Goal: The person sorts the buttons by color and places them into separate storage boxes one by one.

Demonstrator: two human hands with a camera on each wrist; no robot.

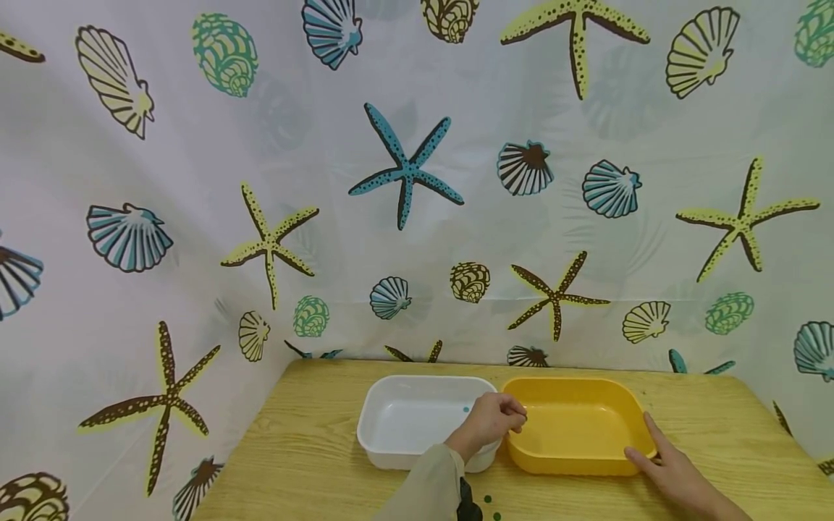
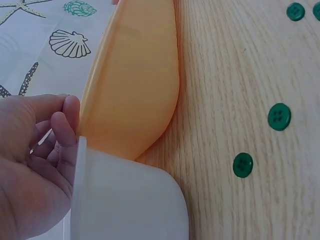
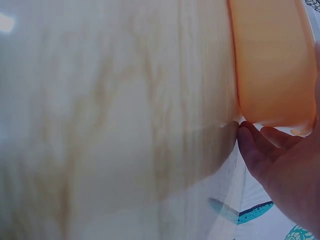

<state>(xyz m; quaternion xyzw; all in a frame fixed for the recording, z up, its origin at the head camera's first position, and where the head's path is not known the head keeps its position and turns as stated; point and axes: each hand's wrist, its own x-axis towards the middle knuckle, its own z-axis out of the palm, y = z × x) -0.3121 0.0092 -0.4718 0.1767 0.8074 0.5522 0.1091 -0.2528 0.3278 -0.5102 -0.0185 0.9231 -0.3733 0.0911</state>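
A white plastic bin (image 1: 391, 457) and a yellow plastic bin (image 1: 567, 467) stand side by side on the wooden table. My left hand (image 1: 485, 423) hovers where their rims meet, its fingers curled and fingertips close together; whether they pinch something small is hidden. In the left wrist view, the left hand (image 2: 30, 150) is beside both rims. At the yellow bin's right near corner, my right hand (image 1: 671, 467) grips the wall; its fingers touch the bin's edge in the right wrist view. One small green piece (image 1: 465, 409) shows inside the white bin.
Several green four-hole buttons (image 2: 279, 117) lie on the table in front of the bins. Shell-and-starfish patterned cloth (image 1: 404, 253) hangs behind and beside the table (image 1: 293, 434). A dark strap (image 1: 468, 499) circles my left wrist.
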